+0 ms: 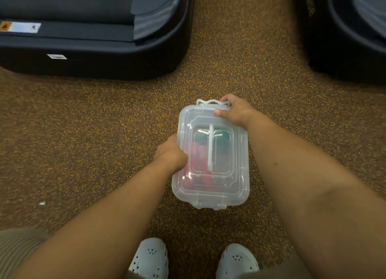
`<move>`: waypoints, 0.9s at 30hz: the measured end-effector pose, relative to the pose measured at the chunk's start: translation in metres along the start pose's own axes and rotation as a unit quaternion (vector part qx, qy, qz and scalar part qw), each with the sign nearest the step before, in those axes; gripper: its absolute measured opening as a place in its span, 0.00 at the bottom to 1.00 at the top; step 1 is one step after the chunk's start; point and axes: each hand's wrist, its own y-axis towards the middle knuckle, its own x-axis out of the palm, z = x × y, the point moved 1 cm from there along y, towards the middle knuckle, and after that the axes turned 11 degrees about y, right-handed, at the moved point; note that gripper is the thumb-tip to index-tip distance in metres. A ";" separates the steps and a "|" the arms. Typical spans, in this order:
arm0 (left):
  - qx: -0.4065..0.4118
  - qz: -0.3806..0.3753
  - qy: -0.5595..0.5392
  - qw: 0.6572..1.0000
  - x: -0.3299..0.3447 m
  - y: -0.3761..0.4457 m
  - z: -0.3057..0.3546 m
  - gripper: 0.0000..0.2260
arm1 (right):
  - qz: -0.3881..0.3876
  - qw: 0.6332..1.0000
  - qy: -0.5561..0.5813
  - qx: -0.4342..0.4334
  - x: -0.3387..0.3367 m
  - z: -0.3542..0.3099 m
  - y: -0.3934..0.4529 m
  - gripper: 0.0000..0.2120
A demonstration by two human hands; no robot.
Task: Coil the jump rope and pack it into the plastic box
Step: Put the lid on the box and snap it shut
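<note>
The left hand (171, 153) grips the clear rounded plastic box (234, 153) by its left edge; the right hand (235, 110) pinches its far latch (208, 102). Red and green shapes blur inside.

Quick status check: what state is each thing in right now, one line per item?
Clear plastic box: lid on, carry handle lying flat.
White far-end latch: flipped up, not fastened.
Red and green contents: inside, blurred through lid.
Left hand: grips box's left side.
Right hand: grips the far corner by the latch.
</note>
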 end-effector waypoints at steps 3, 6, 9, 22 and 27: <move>0.004 0.001 0.007 1.000 -0.001 -0.001 -0.001 0.22 | 0.023 1.000 -0.010 -0.011 0.003 0.001 0.000 0.20; 0.009 0.001 0.011 1.000 -0.001 -0.001 -0.001 0.22 | 0.063 0.998 -0.017 -0.015 0.008 0.002 0.001 0.16; 0.011 0.002 0.010 1.000 -0.001 -0.002 -0.001 0.21 | 0.099 0.995 -0.019 -0.020 0.015 0.000 0.002 0.11; -0.006 0.003 0.027 1.000 0.004 -0.009 -0.010 0.14 | 0.045 0.874 0.429 0.225 0.043 0.080 -0.118 0.56; -0.004 -0.017 -0.039 0.999 0.009 -0.020 -0.018 0.15 | -0.120 0.826 0.445 0.325 0.061 0.095 -0.173 0.35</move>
